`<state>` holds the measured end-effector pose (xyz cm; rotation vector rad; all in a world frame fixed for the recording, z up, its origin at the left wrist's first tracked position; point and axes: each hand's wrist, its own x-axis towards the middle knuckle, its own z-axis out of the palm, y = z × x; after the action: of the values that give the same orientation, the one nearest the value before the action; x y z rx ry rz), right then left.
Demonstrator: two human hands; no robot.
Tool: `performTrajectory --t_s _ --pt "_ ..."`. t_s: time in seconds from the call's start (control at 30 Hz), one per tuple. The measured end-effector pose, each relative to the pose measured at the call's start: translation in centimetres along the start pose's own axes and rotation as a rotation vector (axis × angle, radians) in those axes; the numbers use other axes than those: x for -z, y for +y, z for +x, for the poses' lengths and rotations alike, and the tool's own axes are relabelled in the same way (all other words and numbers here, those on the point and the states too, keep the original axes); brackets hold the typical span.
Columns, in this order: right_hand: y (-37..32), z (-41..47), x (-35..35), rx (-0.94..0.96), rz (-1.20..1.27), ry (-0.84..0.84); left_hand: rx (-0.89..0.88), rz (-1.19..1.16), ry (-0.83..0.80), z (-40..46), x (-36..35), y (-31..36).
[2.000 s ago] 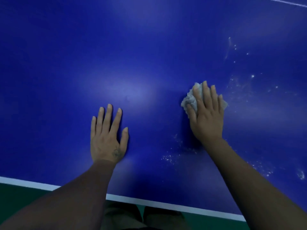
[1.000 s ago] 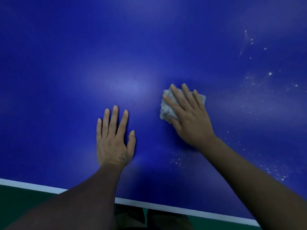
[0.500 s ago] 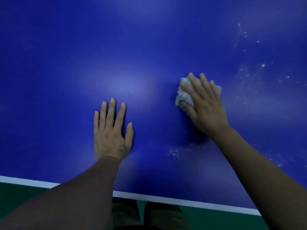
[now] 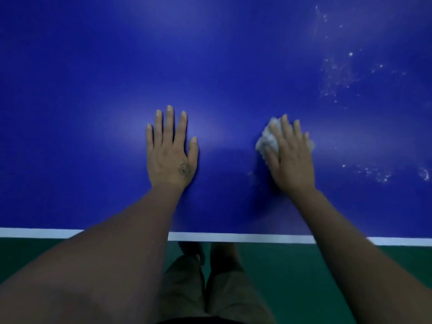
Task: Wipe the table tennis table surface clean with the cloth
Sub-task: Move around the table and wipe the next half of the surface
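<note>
Cloth (image 4: 268, 140): drawn back toward near table (image 4: 233, 66) edge under flat-pressing right hand (image 4: 291, 157); left hand (image 4: 170, 153) flat, bracing. Right-side specks (image 4: 336, 78) unwiped.

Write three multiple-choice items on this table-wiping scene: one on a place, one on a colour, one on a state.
1. Where is the cloth?
A. under the right hand
B. under the left hand
C. on the floor

2. What colour is the table surface?
A. green
B. blue
C. red

3. How does the left hand lie?
A. fisted
B. flat, fingers straight
C. lifted off the table

Key: 1 A, cloth bulges out from under the right fingers; 2 B, the top is blue with a white edge line; 3 B, palm down on the table.
</note>
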<state>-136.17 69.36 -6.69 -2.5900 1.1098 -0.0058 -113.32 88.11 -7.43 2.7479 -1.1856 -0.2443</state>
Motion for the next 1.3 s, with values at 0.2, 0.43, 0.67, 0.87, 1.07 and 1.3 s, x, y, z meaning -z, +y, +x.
performTrajectory --t_s 0.2,0.43,0.67,0.87,1.07,1.3 --pt "-1.7 -1.7 -0.7 -0.091 -0.010 0.075 -0.048 0.041 -0.042 -6.4 0.0 -2.4" --pt "-4.7 -9.1 -2.7 -0.020 -0.011 0.013 -0.012 0.082 -0.051 -7.7 -0.1 -2.4" --pt "-2.2 2.3 -1.4 -0.021 -0.075 0.128 -0.010 0.077 -0.027 -7.8 -0.5 -2.6" --pt "-6.3 3.5 -3.0 0.283 -0.073 0.082 -0.015 0.061 0.021 -7.7 -0.7 -2.6" --pt "-6.8 -8.0 -3.4 0.651 -0.074 -0.171 -0.015 0.035 0.058 -7.8 -0.8 -2.6" --pt "-7.0 -1.4 -3.0 0.484 -0.062 -0.076 -0.012 0.036 0.062 -7.9 -0.5 -2.6"
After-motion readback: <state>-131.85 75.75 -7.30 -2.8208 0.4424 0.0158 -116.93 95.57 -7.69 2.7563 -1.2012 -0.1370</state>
